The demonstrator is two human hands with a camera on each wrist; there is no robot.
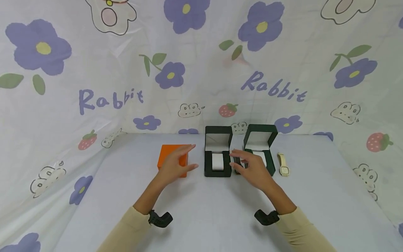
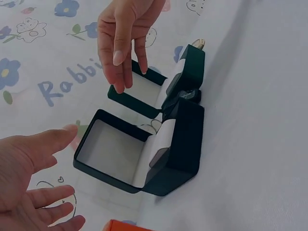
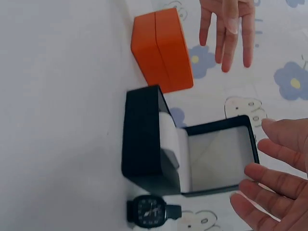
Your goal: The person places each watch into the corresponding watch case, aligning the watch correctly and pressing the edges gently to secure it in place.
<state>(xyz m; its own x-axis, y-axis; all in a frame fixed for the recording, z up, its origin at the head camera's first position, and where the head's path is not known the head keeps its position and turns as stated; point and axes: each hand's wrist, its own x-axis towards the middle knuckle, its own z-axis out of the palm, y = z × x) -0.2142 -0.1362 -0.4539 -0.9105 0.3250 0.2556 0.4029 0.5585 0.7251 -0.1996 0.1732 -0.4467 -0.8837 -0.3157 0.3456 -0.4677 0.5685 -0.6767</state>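
Note:
My left hand point(image 1: 174, 166) hovers above the closed orange box point(image 1: 164, 154), fingers spread and holding nothing. An open black watch box point(image 1: 208, 164) with a white cushion point(image 1: 217, 161) stands between my two hands, its lid raised at the back. Just right of that box, my right hand point(image 1: 253, 169) is in the air with relaxed fingers, nothing in its grasp. Partly hidden beneath it in the head view is a black square-faced watch point(image 3: 150, 211), lying between the black box and an open dark green watch box point(image 1: 270, 162).
A gold watch point(image 1: 283, 165) lies right of the green box. Behind the boxes hangs a white cloth point(image 1: 201, 94) printed with flowers and rabbits. A pale table point(image 1: 214, 217) carries everything.

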